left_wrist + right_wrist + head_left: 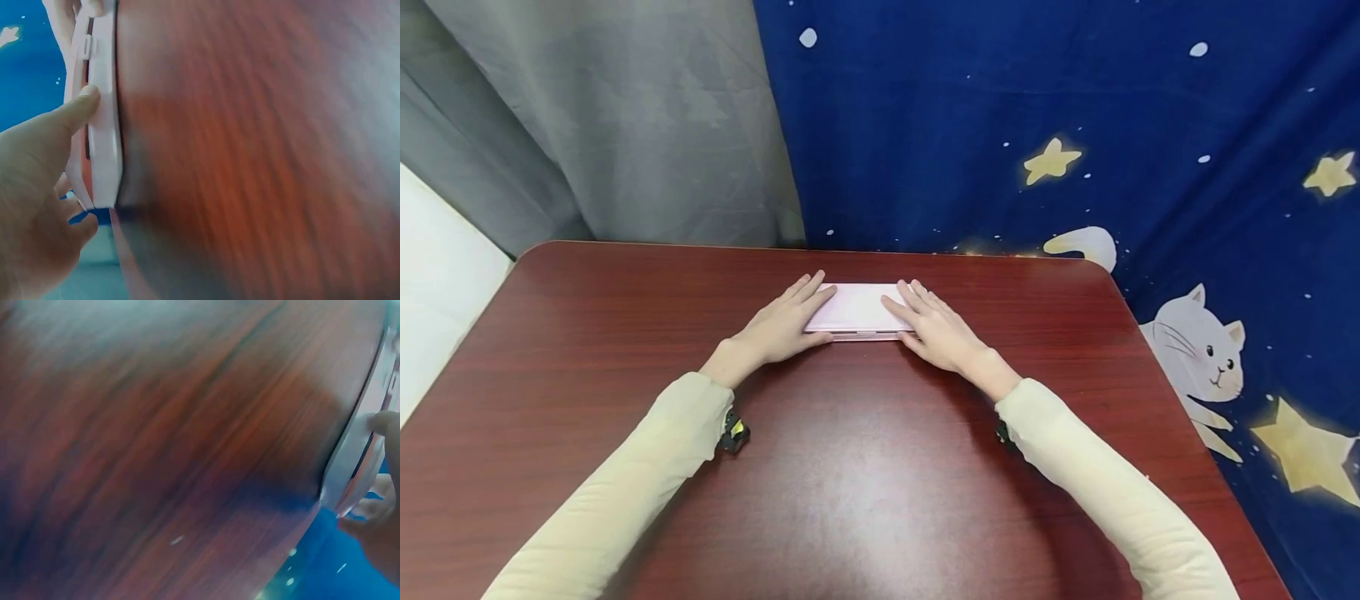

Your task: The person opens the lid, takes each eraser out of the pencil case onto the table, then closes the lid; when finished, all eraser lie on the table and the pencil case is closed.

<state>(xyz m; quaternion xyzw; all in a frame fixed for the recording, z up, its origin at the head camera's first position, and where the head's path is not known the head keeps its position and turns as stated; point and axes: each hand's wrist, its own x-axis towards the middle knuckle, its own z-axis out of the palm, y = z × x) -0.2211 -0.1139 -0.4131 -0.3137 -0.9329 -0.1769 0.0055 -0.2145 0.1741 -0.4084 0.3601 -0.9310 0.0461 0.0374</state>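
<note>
A flat, pale pink case (857, 308) lies near the table's far edge, its long side facing me. Along its front, a small clasp (87, 47) sits at the seam between lid and base. My left hand (778, 327) grips the case's left end, with the thumb on the front side and the fingers spread over the lid's edge. At the right end, my right hand (942, 332) holds it likewise, its thumb against the front and its fingers across the lid. In both wrist views, some fingers reach round the case's ends.
The reddish-brown wooden table (865, 467) has rounded far corners. Behind it hang a grey curtain (655, 117) and a dark blue cloth (925, 125) with stars and a cat. A dark wrist device (733, 433) shows at the left cuff.
</note>
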